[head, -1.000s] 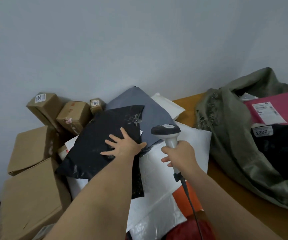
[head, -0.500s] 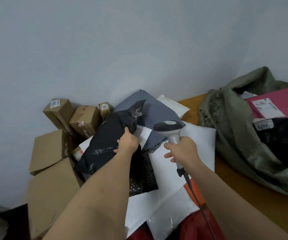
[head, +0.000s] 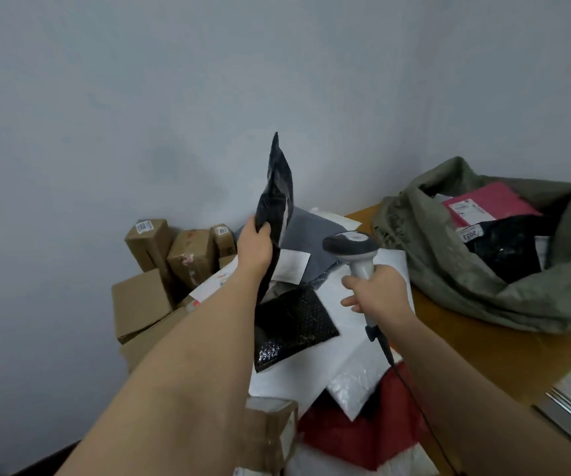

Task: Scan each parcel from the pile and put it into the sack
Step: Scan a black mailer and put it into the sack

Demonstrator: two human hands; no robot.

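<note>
My left hand (head: pixel 254 247) grips a black plastic mailer (head: pixel 276 197) and holds it upright on edge above the pile, its tip pointing up against the wall. My right hand (head: pixel 375 292) grips the handle of a grey and white barcode scanner (head: pixel 351 245), whose head sits just right of the mailer. Its black cable runs down past my forearm. Below lie white mailers (head: pixel 356 338), a black bubble mailer (head: pixel 292 326) and a grey mailer (head: pixel 306 231). The olive sack (head: pixel 449 269) lies open at the right with a pink parcel (head: pixel 493 202) and a black parcel (head: pixel 507 249) inside.
Several brown cardboard boxes (head: pixel 160 269) are stacked at the left against the grey wall. A red parcel (head: pixel 356 431) and a small box (head: pixel 273 434) lie near me. The wooden table (head: pixel 476 359) shows between pile and sack; a metal strip runs along its right edge.
My left hand closed on the black mailer, lifted it off the pile and turned it up on edge. That uncovered the black bubble mailer. The scanner stayed near the same place.
</note>
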